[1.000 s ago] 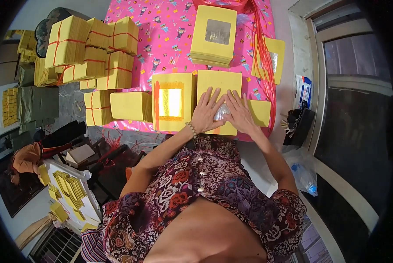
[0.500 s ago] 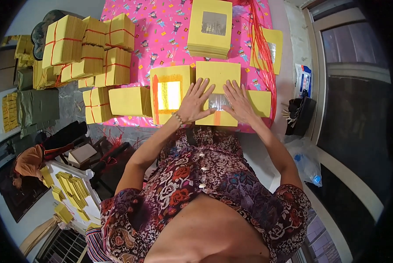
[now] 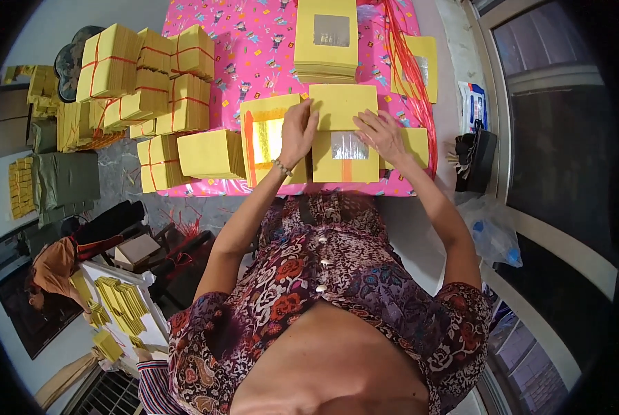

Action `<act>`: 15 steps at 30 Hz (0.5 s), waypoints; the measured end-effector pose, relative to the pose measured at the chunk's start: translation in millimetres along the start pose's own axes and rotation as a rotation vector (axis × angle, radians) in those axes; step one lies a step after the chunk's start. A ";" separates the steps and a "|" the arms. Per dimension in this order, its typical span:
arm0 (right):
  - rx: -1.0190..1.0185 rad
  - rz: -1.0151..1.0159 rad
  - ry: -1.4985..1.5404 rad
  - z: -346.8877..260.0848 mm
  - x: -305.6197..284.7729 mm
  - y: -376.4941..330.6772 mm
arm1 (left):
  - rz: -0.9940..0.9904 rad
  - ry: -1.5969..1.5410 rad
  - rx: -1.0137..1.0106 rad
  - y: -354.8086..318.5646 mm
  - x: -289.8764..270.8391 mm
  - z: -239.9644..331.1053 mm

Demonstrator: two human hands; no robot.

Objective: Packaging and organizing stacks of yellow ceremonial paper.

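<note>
A yellow paper sheet with a silver foil square (image 3: 351, 146) and an orange stripe lies before me on the pink-covered table. Against its far part is a plain yellow panel (image 3: 338, 107); whether this is the same sheet or another, I cannot tell. My left hand (image 3: 297, 137), wearing a bead bracelet, has bent fingers and thumb close together at the panel's left edge. The fingers of my right hand (image 3: 385, 140) lie spread on the paper's right side, partly over the silver square. Left of it is yellow paper with a gold foil square (image 3: 267, 140) and orange-red border.
A thick yellow paper stack (image 3: 324, 59) stands farther back. Bundles tied with red string (image 3: 109, 62) fill the table's left side. Red strands (image 3: 409, 62) hang at the right. At lower left, other people work at a white table (image 3: 158, 321) holding yellow packets.
Both hands lay flat with fingers outstretched on the paper. My left hand has since curled at the sheet's left edge, and my right hand's fingers have bent. The whole view has shifted slightly.
</note>
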State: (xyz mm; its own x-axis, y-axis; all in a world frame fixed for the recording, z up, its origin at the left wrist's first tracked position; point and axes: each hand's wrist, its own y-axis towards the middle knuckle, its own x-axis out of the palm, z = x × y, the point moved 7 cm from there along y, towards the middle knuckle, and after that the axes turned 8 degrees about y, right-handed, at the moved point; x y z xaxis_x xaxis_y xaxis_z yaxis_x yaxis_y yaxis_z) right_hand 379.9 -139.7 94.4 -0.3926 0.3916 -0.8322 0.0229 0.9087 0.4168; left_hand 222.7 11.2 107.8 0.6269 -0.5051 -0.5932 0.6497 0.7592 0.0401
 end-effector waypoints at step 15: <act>0.915 0.740 0.429 15.0 -35.2 -73.4 | -0.071 -0.632 -0.353 3.4 62.7 24.1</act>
State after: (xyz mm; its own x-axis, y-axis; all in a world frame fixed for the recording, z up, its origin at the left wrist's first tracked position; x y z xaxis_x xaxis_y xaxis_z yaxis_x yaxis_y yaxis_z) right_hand 405.8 -218.0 87.5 -0.2764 0.9282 -0.2491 0.9277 0.3254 0.1831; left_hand 274.6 -27.7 90.1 0.7861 -0.6181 -0.0023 0.5879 0.7488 -0.3061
